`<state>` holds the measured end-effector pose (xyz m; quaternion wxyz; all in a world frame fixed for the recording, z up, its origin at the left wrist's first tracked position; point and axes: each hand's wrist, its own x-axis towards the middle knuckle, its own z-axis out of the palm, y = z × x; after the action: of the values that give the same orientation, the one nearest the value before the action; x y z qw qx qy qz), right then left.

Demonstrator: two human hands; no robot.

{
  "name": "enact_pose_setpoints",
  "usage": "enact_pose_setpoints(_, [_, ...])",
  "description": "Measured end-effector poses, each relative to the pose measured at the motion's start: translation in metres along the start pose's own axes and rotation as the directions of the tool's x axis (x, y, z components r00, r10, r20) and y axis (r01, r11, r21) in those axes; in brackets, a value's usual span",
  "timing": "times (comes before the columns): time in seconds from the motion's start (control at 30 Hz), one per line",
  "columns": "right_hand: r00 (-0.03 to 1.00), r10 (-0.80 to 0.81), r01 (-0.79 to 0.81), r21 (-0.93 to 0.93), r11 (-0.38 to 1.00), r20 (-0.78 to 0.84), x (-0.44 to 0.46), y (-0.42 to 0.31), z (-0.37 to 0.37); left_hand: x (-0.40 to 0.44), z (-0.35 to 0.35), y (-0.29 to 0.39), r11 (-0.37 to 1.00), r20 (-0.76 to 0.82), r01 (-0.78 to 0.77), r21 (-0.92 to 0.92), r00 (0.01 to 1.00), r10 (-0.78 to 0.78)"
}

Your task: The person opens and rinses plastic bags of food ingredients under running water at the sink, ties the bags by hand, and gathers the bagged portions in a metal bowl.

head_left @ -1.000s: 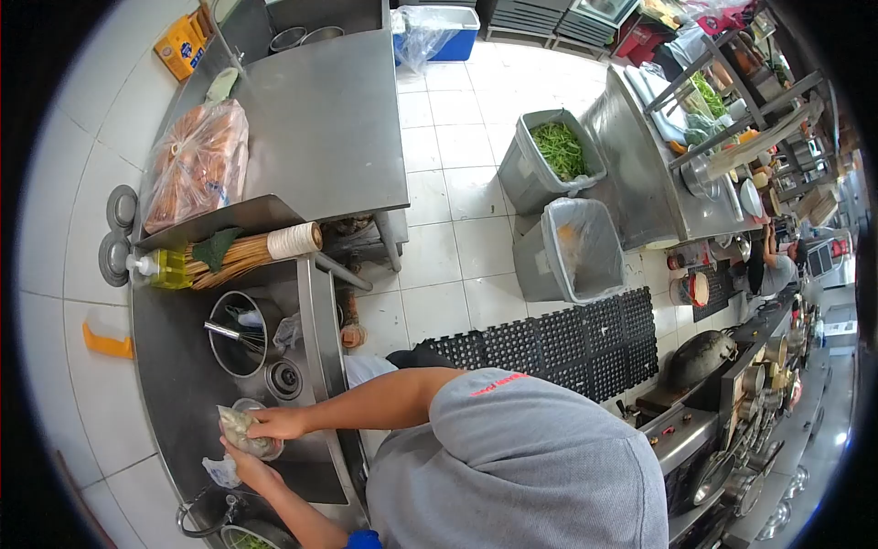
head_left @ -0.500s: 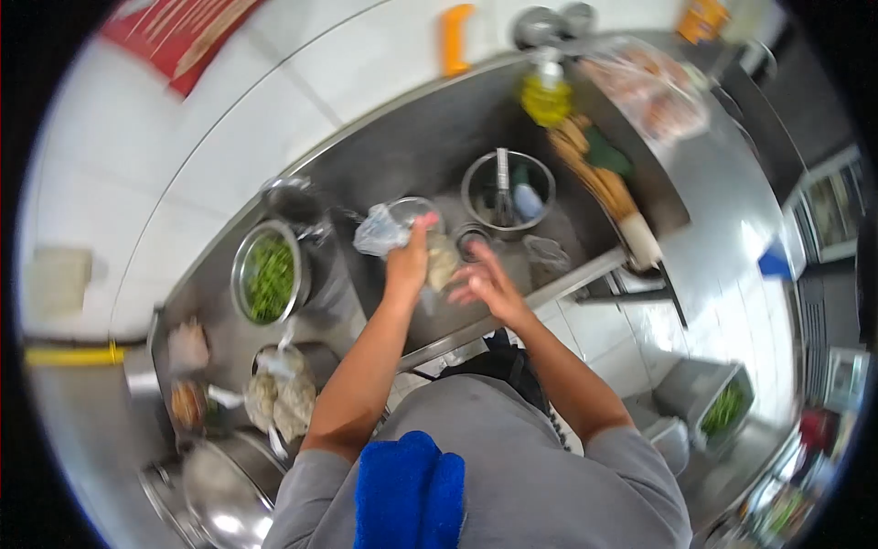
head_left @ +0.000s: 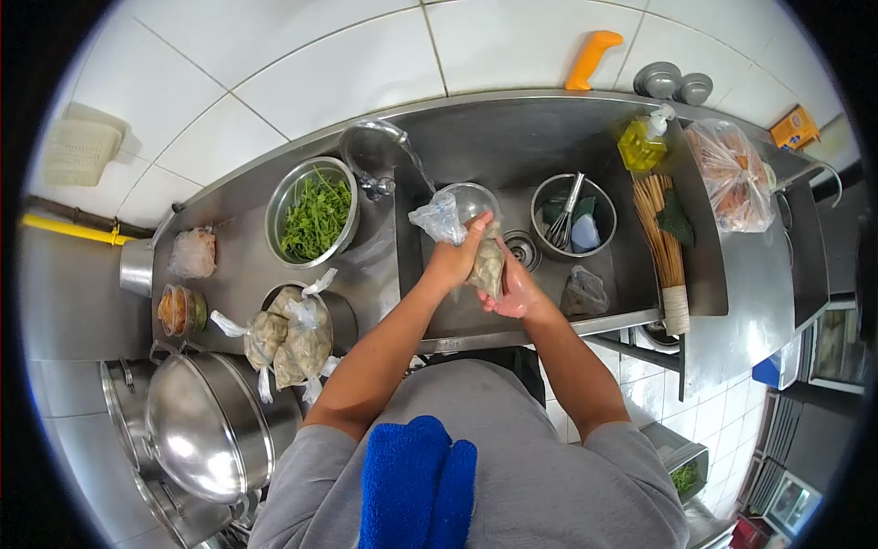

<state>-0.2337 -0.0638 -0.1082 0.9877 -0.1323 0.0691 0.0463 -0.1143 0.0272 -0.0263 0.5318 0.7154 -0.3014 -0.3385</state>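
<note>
A: Both hands are at the sink [head_left: 457, 322]! What have they got?

B: A clear bag [head_left: 487, 265] of pale lumps. The left hand [head_left: 455, 265] grips it, and the right hand [head_left: 517, 291] cups its other side!

A: And near the left hand?

B: Crumpled plastic [head_left: 439, 218], against a bowl [head_left: 476, 198]. Water [head_left: 420, 171] streams from the tap [head_left: 389, 133] just beyond!

A: To the right?

B: A whisk [head_left: 567, 212] leans in a metal pot [head_left: 545, 194], beside the drain [head_left: 521, 249]!
</note>
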Motion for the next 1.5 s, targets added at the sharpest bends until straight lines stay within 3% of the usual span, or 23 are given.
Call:
enact_pose_setpoints(0.07, [0.987, 0.135, -0.14, 0.049, 0.989, 0.087, 0.004, 0.003, 0.0, 0.005, -0.007, -0.005, 0.986, -0.105, 0.16, -0.039, 0.981, -0.163])
enact_pose_setpoints(0.13, [0.871, -0.444, 0.178, -0.707, 0.684, -0.21, 0.0, 0.015, 0.017, 0.015, -0.014, -0.018, 0.916, -0.196, 0.292, -0.276, 0.916, -0.351])
enact_pose_setpoints(0.17, [0.866, -0.445, 0.167, -0.708, 0.686, -0.227, -0.002, 0.015, 0.023, 0.019, -0.02, -0.026, 0.842, -0.166, 0.364, -0.398, 0.874, -0.456])
enact_pose_setpoints(0.2, [0.791, -0.611, 0.196, -0.961, 0.195, 0.037, -0.004, 0.014, 0.03, 0.017, -0.023, -0.027, 0.795, -0.128, 0.393, -0.462, 0.857, -0.499])
enact_pose_setpoints(0.27, [0.762, -0.568, 0.18, -0.944, -0.276, 0.311, -0.003, 0.017, 0.049, 0.009, -0.02, -0.025, 0.733, -0.068, 0.438, -0.52, 0.834, -0.547])
enact_pose_setpoints(0.37, [0.733, -0.607, 0.27, -0.95, -0.156, 0.308, 0.009, 0.017, 0.023, 0.001, -0.019, -0.026, 0.697, -0.066, 0.497, -0.517, 0.789, -0.611])
enact_pose_setpoints(0.43, [0.747, -0.622, 0.226, -0.97, -0.091, 0.233, 0.013, 0.025, 0.01, 0.003, -0.026, -0.036, 0.779, -0.175, 0.602, -0.175, 0.76, -0.626])
enact_pose_setpoints(0.5, [0.863, -0.489, 0.218, -0.784, 0.581, -0.123, 0.028, 0.034, -0.007, -0.006, -0.018, -0.029, 0.88, -0.218, 0.456, -0.131, 0.853, -0.475])
enact_pose_setpoints(0.53, [0.864, -0.487, 0.216, -0.783, 0.584, -0.125, 0.03, 0.036, 0.0, -0.009, -0.015, -0.026, 0.962, -0.163, 0.27, -0.041, 0.948, -0.273])
enact_pose_setpoints(0.6, [0.881, -0.362, 0.359, -0.068, 0.931, -0.305, 0.033, 0.037, 0.017, -0.017, -0.017, -0.004, 0.99, 0.019, 0.034, 0.135, 0.999, -0.037])
enact_pose_setpoints(0.67, [0.965, -0.188, 0.176, -0.08, 0.981, -0.184, 0.04, 0.045, -0.004, -0.02, -0.011, 0.002, 0.998, 0.068, -0.059, 0.007, 0.996, 0.059])
enact_pose_setpoints(0.73, [0.995, -0.017, 0.024, -0.067, 0.997, 0.102, 0.035, 0.045, 0.002, -0.019, -0.007, 0.012, 0.98, 0.107, -0.159, -0.123, 0.979, 0.172])
enact_pose_setpoints(0.8, [0.985, 0.081, -0.066, -0.102, 0.993, 0.154, 0.033, 0.047, -0.012, -0.018, -0.005, 0.021, 0.956, 0.177, -0.263, 0.129, 0.955, 0.239])
enact_pose_setpoints(0.87, [0.963, 0.18, -0.153, -0.143, 0.978, 0.202, 0.028, 0.046, -0.022, -0.013, -0.005, 0.021, 0.977, 0.059, -0.12, 0.177, 0.992, 0.111])
enact_pose_setpoints(0.9, [0.98, -0.141, 0.02, -0.628, 0.778, -0.143, 0.018, 0.04, 0.003, -0.012, -0.007, 0.02, 0.978, -0.058, 0.032, 0.204, 0.998, -0.02])
enact_pose_setpoints(0.93, [0.791, -0.564, -0.05, -0.944, 0.326, -0.237, 0.011, 0.033, 0.023, -0.008, -0.013, 0.01, 0.943, -0.122, 0.19, 0.272, 0.979, -0.162])
enact_pose_setpoints(0.97, [0.796, -0.561, -0.045, -0.946, 0.32, -0.228, 0.004, 0.028, 0.033, -0.007, -0.015, 0.006, 0.944, -0.132, 0.188, 0.271, 0.979, -0.157])
enact_pose_setpoints(1.03, [0.607, -0.733, 0.045, -0.934, -0.353, 0.307, -0.007, 0.021, 0.045, -0.005, -0.017, -0.001, 0.745, -0.004, 0.452, -0.491, 0.854, -0.52])
enact_pose_setpoints(1.17, [0.719, -0.603, 0.135, -0.921, -0.367, 0.345, -0.003, 0.016, 0.053, -0.009, -0.006, 0.004, 0.649, -0.028, 0.528, -0.548, 0.764, -0.645])
enact_pose_setpoints(1.27, [0.811, -0.562, 0.176, -0.984, -0.031, 0.163, 0.006, 0.019, 0.018, -0.011, -0.011, -0.007, 0.863, -0.175, 0.423, -0.276, 0.861, -0.478])
enact_pose_setpoints(1.33, [0.912, -0.342, 0.14, -0.615, 0.776, -0.226, 0.016, 0.03, -0.013, -0.014, -0.016, -0.021, 0.959, -0.097, 0.215, -0.182, 0.967, -0.235])
enact_pose_setpoints(1.37, [0.914, -0.34, 0.139, -0.617, 0.775, -0.22, 0.015, 0.026, -0.019, -0.014, -0.019, -0.026, 0.994, 0.008, -0.02, -0.11, 1.0, 0.021])
enact_pose_setpoints(1.5, [0.886, -0.275, -0.166, -0.808, 0.565, -0.374, 0.0, -0.009, 0.005, -0.008, -0.033, -0.021, 0.986, 0.058, -0.05, 0.162, 0.997, 0.041])
